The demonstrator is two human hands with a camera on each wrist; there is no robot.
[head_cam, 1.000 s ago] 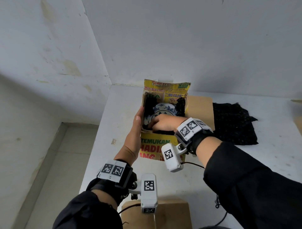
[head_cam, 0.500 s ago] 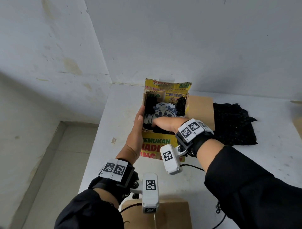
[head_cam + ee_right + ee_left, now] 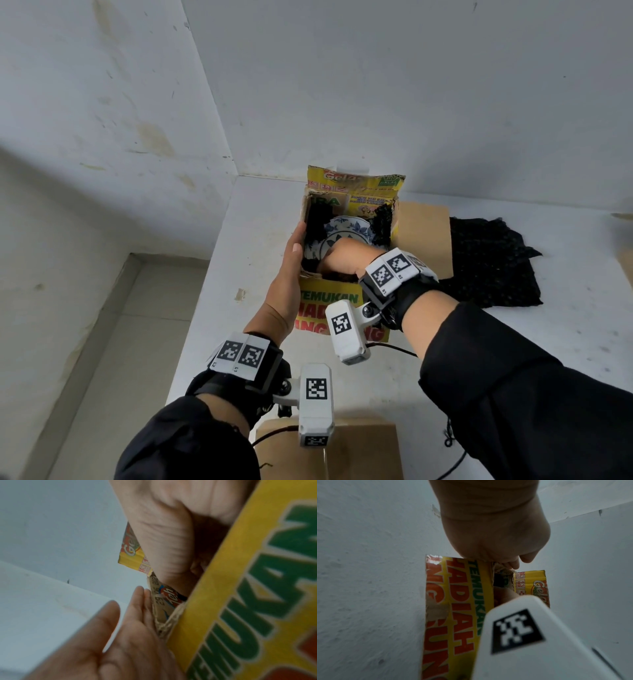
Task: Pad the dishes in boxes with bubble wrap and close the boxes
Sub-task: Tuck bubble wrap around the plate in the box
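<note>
Left hand (image 3: 291,260) flat, fingers straight; right hand (image 3: 346,255) reaching down, fingers hidden.

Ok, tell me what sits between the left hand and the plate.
The box's left wall: the left hand lies flat on its outside. Inside it, black wrap stands between wall and plate. The head view shows this.

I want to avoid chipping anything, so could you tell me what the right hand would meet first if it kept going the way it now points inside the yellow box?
The right hand points down toward the box's near-left corner. Likely first: the black padding beside the blue-and-white plate, though depth there is unclear.
</note>
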